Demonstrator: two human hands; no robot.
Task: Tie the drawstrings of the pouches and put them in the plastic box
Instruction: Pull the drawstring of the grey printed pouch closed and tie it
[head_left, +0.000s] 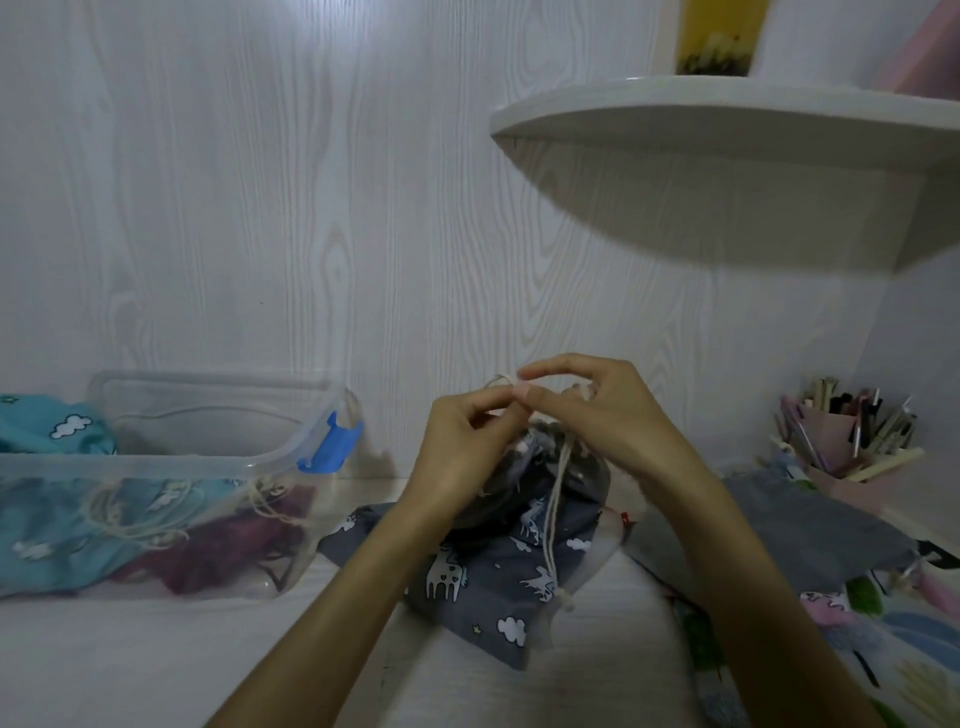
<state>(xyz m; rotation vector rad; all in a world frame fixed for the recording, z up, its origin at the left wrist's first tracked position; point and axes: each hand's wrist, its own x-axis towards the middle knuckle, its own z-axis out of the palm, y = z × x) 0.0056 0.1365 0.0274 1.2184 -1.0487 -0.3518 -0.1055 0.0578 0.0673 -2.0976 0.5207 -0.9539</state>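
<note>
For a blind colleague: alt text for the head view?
Both hands pinch a cream drawstring above a grey unicorn-print pouch on a white table. Left, a clear plastic box holds blue and maroon pouches.

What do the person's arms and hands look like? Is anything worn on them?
Both forearms are bare as far as the picture shows: no sleeves, gloves, watch or bracelet. The left hand and the right hand show no rings. The fingernails look short and unpainted.

Both forearms reach forward, meeting above the grey pouch (483, 582). The left hand (462, 441) and right hand (597, 410) pinch its drawstring (555, 512) (fingertips nearly touching), fingers curled.
</note>
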